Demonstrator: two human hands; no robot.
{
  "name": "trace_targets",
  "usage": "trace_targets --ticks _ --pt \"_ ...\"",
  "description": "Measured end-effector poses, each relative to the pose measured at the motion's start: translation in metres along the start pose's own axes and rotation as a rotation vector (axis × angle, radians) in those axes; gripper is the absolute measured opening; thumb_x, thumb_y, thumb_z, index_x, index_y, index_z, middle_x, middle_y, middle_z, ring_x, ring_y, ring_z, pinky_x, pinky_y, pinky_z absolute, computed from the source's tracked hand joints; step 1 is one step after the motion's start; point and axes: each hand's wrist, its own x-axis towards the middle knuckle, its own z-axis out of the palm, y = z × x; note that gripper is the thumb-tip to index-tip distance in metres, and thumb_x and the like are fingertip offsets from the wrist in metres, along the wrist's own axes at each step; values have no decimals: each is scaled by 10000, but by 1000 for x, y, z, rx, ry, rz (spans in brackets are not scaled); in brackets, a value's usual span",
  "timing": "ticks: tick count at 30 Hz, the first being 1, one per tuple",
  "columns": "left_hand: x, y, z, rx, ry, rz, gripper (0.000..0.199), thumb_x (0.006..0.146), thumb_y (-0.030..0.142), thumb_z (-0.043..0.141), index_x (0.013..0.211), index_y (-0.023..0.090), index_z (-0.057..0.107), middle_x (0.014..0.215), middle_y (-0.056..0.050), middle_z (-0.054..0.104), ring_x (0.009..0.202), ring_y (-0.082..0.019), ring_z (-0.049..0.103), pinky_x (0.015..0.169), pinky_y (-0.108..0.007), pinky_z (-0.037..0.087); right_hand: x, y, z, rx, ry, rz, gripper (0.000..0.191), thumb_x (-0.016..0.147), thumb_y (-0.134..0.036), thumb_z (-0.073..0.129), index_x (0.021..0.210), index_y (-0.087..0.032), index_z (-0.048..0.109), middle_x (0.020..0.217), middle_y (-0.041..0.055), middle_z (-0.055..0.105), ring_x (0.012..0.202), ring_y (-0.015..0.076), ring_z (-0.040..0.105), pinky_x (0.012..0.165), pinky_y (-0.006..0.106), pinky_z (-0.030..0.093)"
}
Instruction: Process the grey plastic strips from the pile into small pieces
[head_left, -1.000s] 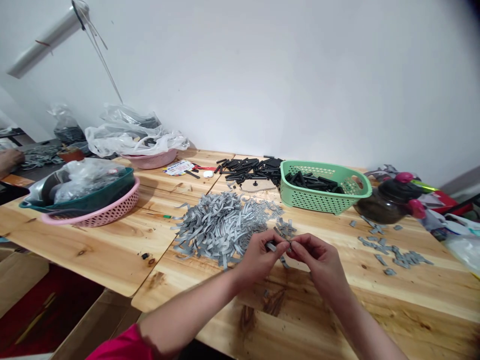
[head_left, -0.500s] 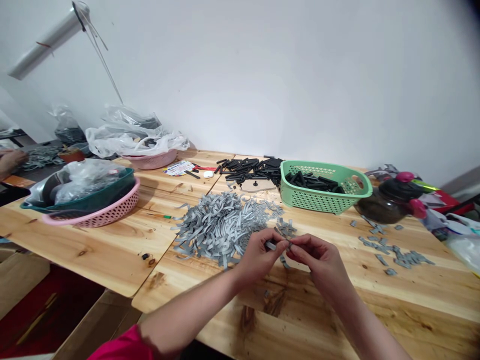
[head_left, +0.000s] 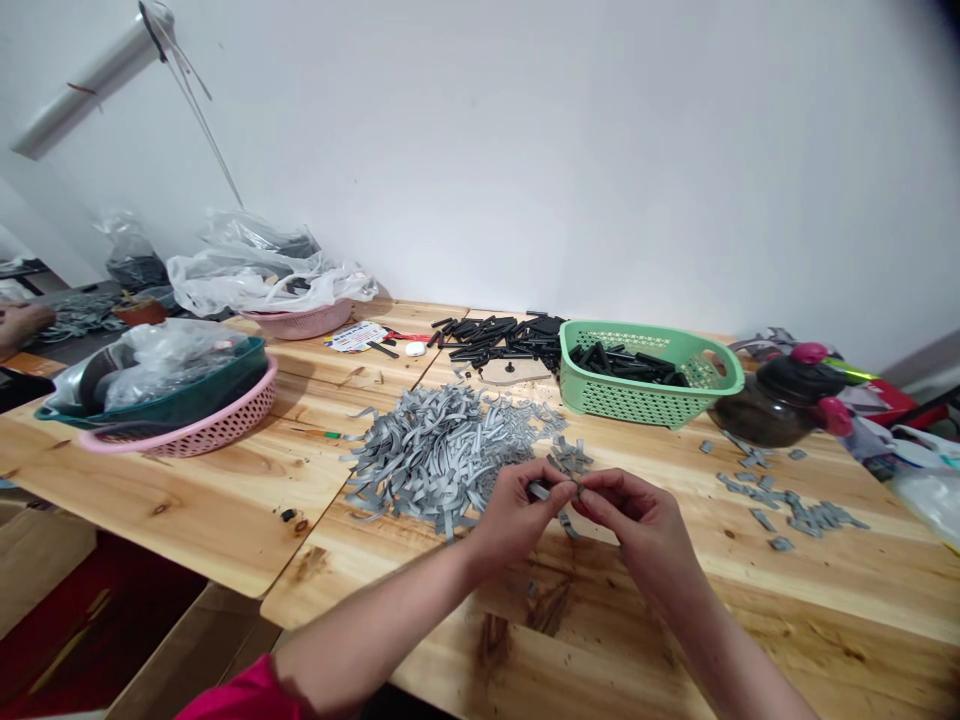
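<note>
My left hand (head_left: pixel 521 510) is closed on a grey strip (head_left: pixel 538 490), one end of which shows between the fingers. Fingertips of my right hand (head_left: pixel 634 510) are pinched together and meet those of my left; what they grip is too small to make out. A large pile of grey strips (head_left: pixel 427 450) lies just left of my hands. Short grey pieces (head_left: pixel 571 456) sit right behind my fingertips, and another grey piece (head_left: pixel 568 524) lies below them.
A green basket (head_left: pixel 645 405) holds black rods, with more black rods (head_left: pixel 502 335) beside it. Small grey pieces (head_left: pixel 810 515) and a dark pot (head_left: pixel 772 400) are on the right. At left stand pink baskets (head_left: pixel 217 430) with plastic bags. A person's hand (head_left: pixel 26 325) shows at the far left.
Both hands stay almost in place, fingertips still together. The view has shifted very slightly.
</note>
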Motion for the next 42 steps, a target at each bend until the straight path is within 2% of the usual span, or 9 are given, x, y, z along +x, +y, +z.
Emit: trace_targets --ticks 5,17,23,29,33,35,38,42 --pt "-1 0 2 -64 2 -24 314 846 397 644 681 132 614 595 -8 543 592 -108 470 603 -231 355 0 1 0 -86 -15 -79 192 772 -328 763 915 -203 737 919 46 704 840 172 672 770 265 558" --pt "-1 5 2 -161 -21 -53 317 829 371 665 629 135 596 600 -12 571 613 -109 514 649 -233 406 -2 6 -1 -78 40 -182 89 755 -270 777 812 -214 738 844 22 692 783 142 651 711 224 548" --pt "0 7 2 -249 -38 -90 237 770 326 731 689 132 622 605 6 556 592 -96 494 603 -219 387 -2 4 0 44 40 -77 114 733 -274 800 828 -234 753 848 14 696 742 125 658 678 211 569" --pt "1 3 1 -119 20 -60 236 795 338 711 712 132 632 631 -5 572 590 -92 471 589 -222 359 -3 0 0 73 -6 -47 147 729 -292 799 861 -231 775 950 43 719 833 184 698 764 286 604" --pt "-1 3 0 -31 42 -6 239 809 350 696 723 132 648 666 -15 591 623 -102 483 605 -224 353 -3 -7 1 -4 16 -10 210 733 -326 795 900 -202 764 729 35 708 603 134 649 583 236 579" --pt "-2 3 0 -27 24 11 252 813 357 690 716 128 649 656 -12 582 624 -100 477 609 -224 347 -3 -9 1 -27 13 -6 229 736 -334 792 917 -198 758 693 28 698 567 117 621 543 211 550" --pt "0 2 0 -127 -7 -43 281 794 365 705 685 117 632 600 -1 546 588 -90 454 595 -224 334 -2 -9 1 -49 -25 -28 202 745 -312 787 915 -207 755 801 36 720 692 133 662 642 214 558" --pt "3 -2 2 -428 -8 -231 287 695 343 782 681 109 617 577 1 542 538 -81 466 564 -221 334 -3 -5 2 -113 -46 -185 86 777 -253 755 856 -220 743 876 25 701 792 136 662 702 203 544"
